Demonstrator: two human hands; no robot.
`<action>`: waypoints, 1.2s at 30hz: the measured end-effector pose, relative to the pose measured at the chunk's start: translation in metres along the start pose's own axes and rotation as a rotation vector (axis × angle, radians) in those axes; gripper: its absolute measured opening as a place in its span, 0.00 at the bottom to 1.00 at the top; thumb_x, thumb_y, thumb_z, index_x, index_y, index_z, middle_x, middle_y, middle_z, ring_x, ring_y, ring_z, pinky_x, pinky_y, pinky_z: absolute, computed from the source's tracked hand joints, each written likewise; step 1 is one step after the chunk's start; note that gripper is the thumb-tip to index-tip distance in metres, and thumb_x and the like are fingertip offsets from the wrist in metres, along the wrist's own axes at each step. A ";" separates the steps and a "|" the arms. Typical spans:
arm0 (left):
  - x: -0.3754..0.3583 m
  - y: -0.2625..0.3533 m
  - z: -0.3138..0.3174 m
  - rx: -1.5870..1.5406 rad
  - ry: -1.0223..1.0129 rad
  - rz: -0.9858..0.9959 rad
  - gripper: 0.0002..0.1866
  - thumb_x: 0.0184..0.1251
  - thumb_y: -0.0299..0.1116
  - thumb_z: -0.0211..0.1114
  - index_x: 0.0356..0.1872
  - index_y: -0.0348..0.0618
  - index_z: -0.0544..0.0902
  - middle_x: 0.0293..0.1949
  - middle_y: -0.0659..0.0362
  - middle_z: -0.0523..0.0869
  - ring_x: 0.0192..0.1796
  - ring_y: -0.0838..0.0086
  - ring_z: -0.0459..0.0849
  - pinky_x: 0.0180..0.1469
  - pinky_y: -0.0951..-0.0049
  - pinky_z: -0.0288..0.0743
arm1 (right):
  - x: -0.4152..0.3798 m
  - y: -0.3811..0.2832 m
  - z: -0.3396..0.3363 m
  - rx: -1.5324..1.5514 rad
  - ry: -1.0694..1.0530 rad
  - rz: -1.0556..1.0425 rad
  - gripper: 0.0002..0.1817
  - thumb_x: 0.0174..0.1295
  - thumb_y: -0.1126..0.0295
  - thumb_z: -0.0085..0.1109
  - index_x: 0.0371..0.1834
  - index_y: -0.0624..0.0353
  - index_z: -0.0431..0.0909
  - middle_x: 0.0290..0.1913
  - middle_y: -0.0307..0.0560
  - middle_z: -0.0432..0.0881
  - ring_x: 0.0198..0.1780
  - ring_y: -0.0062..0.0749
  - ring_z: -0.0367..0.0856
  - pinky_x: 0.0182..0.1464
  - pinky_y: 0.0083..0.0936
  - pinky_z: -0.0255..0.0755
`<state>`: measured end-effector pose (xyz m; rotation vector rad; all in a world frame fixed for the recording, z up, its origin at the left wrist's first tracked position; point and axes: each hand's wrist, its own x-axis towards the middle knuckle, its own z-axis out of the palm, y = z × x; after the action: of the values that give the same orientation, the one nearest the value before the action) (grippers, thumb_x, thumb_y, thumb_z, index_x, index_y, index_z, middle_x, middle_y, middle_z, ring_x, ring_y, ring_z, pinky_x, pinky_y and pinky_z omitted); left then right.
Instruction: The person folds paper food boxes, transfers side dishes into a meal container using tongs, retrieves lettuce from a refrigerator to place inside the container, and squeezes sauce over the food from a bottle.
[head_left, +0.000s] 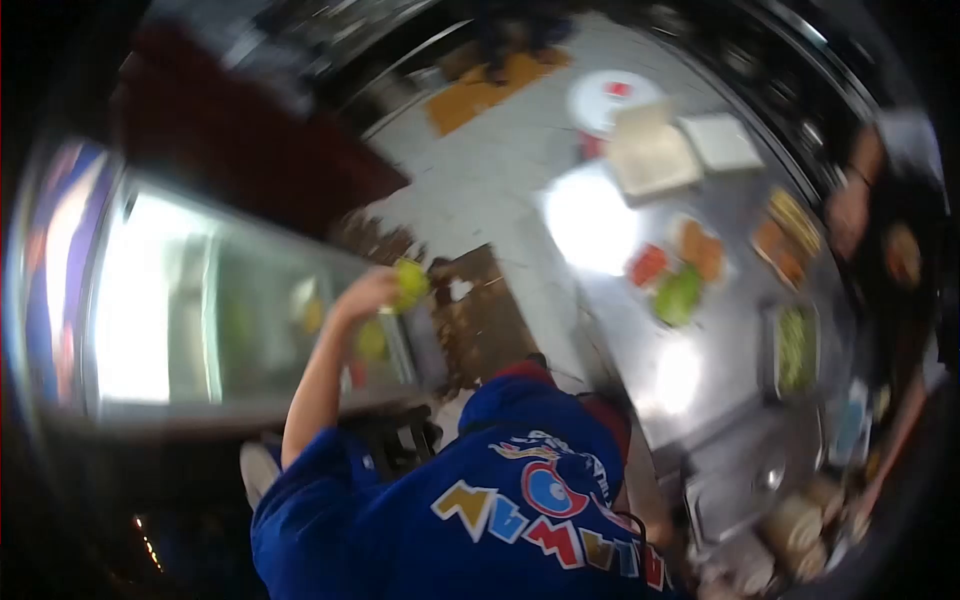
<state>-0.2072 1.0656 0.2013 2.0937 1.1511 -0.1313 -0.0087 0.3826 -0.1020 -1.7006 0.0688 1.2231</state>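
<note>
My left hand [371,294] reaches out over the edge of the lit glass-fronted case, its fingers closed around a yellow-green round item [410,285]. Another yellow-green item [372,341] lies just below it, inside the case [250,408]. The blue shirt [400,530] with coloured lettering fills the bottom of the view. My right forearm [648,505] runs down beside the metal counter [640,350]; near the bottom edge my right hand [716,582] is blurred, and its fingers cannot be made out.
On the counter are green leaves [678,296], red slices [648,264], orange-brown pieces [700,250], an open box [652,160] and a tray of shredded greens [796,348]. Another person's hand [848,215] is at the right. A white round lid [612,100] stands beyond the counter.
</note>
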 end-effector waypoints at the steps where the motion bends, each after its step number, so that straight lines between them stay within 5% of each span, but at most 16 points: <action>1: -0.032 0.038 0.019 0.190 -0.182 -0.049 0.20 0.56 0.37 0.61 0.43 0.31 0.84 0.36 0.42 0.89 0.41 0.57 0.88 0.44 0.60 0.80 | 0.010 -0.004 -0.004 -0.057 -0.047 0.013 0.18 0.74 0.59 0.54 0.55 0.60 0.80 0.43 0.44 0.86 0.38 0.25 0.84 0.39 0.24 0.78; 2: -0.031 -0.041 0.056 0.475 -0.309 0.101 0.21 0.54 0.38 0.61 0.45 0.33 0.84 0.36 0.38 0.88 0.38 0.56 0.87 0.43 0.59 0.81 | 0.019 -0.012 -0.007 -0.113 -0.091 0.024 0.18 0.74 0.58 0.54 0.55 0.60 0.80 0.43 0.44 0.86 0.37 0.25 0.84 0.39 0.24 0.78; 4: -0.071 -0.100 0.089 0.398 -0.288 -0.197 0.20 0.56 0.33 0.59 0.46 0.33 0.85 0.38 0.44 0.90 0.41 0.60 0.88 0.46 0.62 0.80 | 0.041 -0.028 -0.001 -0.214 -0.163 0.037 0.18 0.74 0.58 0.54 0.55 0.60 0.80 0.42 0.44 0.86 0.37 0.25 0.84 0.38 0.24 0.77; 7: -0.141 -0.184 0.122 -0.719 0.463 -0.439 0.18 0.58 0.27 0.56 0.48 0.33 0.85 0.43 0.52 0.90 0.44 0.66 0.87 0.50 0.66 0.80 | 0.071 -0.051 0.028 -0.339 -0.241 0.039 0.18 0.73 0.57 0.55 0.54 0.59 0.80 0.42 0.44 0.86 0.36 0.25 0.83 0.37 0.23 0.77; 8: -0.169 -0.189 0.120 -1.020 0.700 -0.335 0.19 0.59 0.21 0.53 0.50 0.34 0.85 0.47 0.57 0.88 0.47 0.71 0.86 0.53 0.69 0.78 | 0.077 -0.060 0.038 -0.386 -0.267 0.043 0.18 0.73 0.57 0.55 0.54 0.59 0.80 0.41 0.44 0.86 0.35 0.24 0.83 0.37 0.23 0.77; 10: -0.208 -0.215 0.119 -0.988 1.287 -0.204 0.20 0.61 0.22 0.53 0.55 0.35 0.82 0.42 0.59 0.86 0.40 0.74 0.84 0.47 0.72 0.79 | 0.090 -0.075 0.059 -0.477 -0.331 0.047 0.18 0.73 0.57 0.56 0.53 0.59 0.80 0.41 0.44 0.86 0.34 0.24 0.83 0.36 0.23 0.76; 12: -0.243 -0.234 0.104 -0.691 1.789 -0.117 0.23 0.62 0.19 0.51 0.59 0.36 0.79 0.51 0.60 0.82 0.47 0.74 0.82 0.52 0.72 0.77 | 0.103 -0.086 0.083 -0.563 -0.387 0.046 0.18 0.73 0.56 0.56 0.53 0.59 0.80 0.40 0.44 0.87 0.34 0.24 0.83 0.35 0.23 0.76; 13: -0.261 -0.224 0.095 -0.726 1.861 -0.103 0.25 0.60 0.19 0.51 0.61 0.35 0.77 0.58 0.57 0.79 0.53 0.71 0.80 0.55 0.71 0.77 | 0.108 -0.095 0.099 -0.596 -0.406 0.047 0.18 0.73 0.56 0.56 0.53 0.59 0.80 0.40 0.44 0.87 0.33 0.24 0.83 0.35 0.23 0.76; 15: -0.283 -0.210 0.075 -0.446 1.939 -0.209 0.27 0.58 0.20 0.51 0.62 0.31 0.74 0.63 0.54 0.75 0.59 0.67 0.77 0.62 0.69 0.73 | 0.121 -0.108 0.124 -0.636 -0.428 0.050 0.18 0.73 0.56 0.56 0.52 0.58 0.80 0.39 0.44 0.87 0.33 0.23 0.82 0.34 0.22 0.75; 18: -0.280 -0.218 0.062 -0.396 1.950 -0.124 0.05 0.54 0.21 0.54 0.32 0.34 0.75 0.66 0.43 0.70 0.66 0.53 0.72 0.72 0.54 0.62 | 0.145 -0.142 0.161 -0.592 -0.355 0.078 0.18 0.72 0.55 0.57 0.52 0.58 0.80 0.39 0.44 0.87 0.32 0.23 0.82 0.33 0.22 0.75; 20: -0.275 -0.220 0.055 -0.331 1.969 -0.149 0.03 0.56 0.23 0.56 0.31 0.35 0.73 0.64 0.42 0.70 0.65 0.52 0.72 0.73 0.55 0.60 | 0.154 -0.174 0.205 -0.503 -0.240 0.096 0.20 0.71 0.53 0.58 0.53 0.58 0.81 0.38 0.44 0.87 0.32 0.24 0.81 0.34 0.22 0.74; 23: -0.264 -0.220 0.047 -0.362 1.993 -0.214 0.06 0.57 0.28 0.58 0.30 0.36 0.75 0.59 0.44 0.73 0.60 0.54 0.74 0.70 0.56 0.62 | 0.153 -0.224 0.280 -0.582 -0.288 -0.262 0.16 0.74 0.59 0.55 0.55 0.58 0.79 0.38 0.42 0.87 0.32 0.22 0.82 0.33 0.19 0.74; 29: -0.272 -0.155 0.070 -0.403 1.829 -0.173 0.07 0.56 0.32 0.63 0.26 0.40 0.79 0.47 0.44 0.80 0.56 0.54 0.77 0.63 0.57 0.67 | -0.034 -0.349 0.548 -0.566 -1.075 -0.730 0.19 0.72 0.67 0.59 0.61 0.66 0.77 0.50 0.50 0.86 0.50 0.29 0.84 0.55 0.27 0.76; 31: -0.266 -0.126 0.085 -0.550 1.730 0.002 0.07 0.57 0.32 0.66 0.26 0.41 0.81 0.47 0.42 0.82 0.57 0.55 0.80 0.60 0.57 0.72 | -0.110 -0.398 0.598 -0.540 -1.283 -1.086 0.24 0.67 0.63 0.66 0.62 0.65 0.76 0.56 0.51 0.82 0.58 0.35 0.80 0.62 0.33 0.72; 33: -0.271 -0.114 0.088 -0.823 1.578 0.287 0.07 0.59 0.32 0.68 0.28 0.41 0.81 0.47 0.41 0.84 0.55 0.55 0.84 0.57 0.57 0.78 | -0.145 -0.426 0.625 -0.359 -1.345 -1.432 0.43 0.59 0.59 0.75 0.73 0.62 0.62 0.69 0.55 0.71 0.71 0.42 0.69 0.71 0.38 0.64; 36: -0.272 -0.153 0.105 -1.121 1.475 0.153 0.10 0.66 0.34 0.64 0.41 0.38 0.82 0.47 0.49 0.86 0.46 0.66 0.88 0.51 0.67 0.81 | -0.164 -0.430 0.619 -0.147 -1.230 -1.331 0.56 0.52 0.62 0.81 0.78 0.60 0.49 0.75 0.58 0.62 0.76 0.45 0.61 0.75 0.40 0.58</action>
<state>-0.4604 0.8607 0.1533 0.9744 1.2320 1.9026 -0.2764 0.9743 0.3150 -0.4945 -1.6135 0.9375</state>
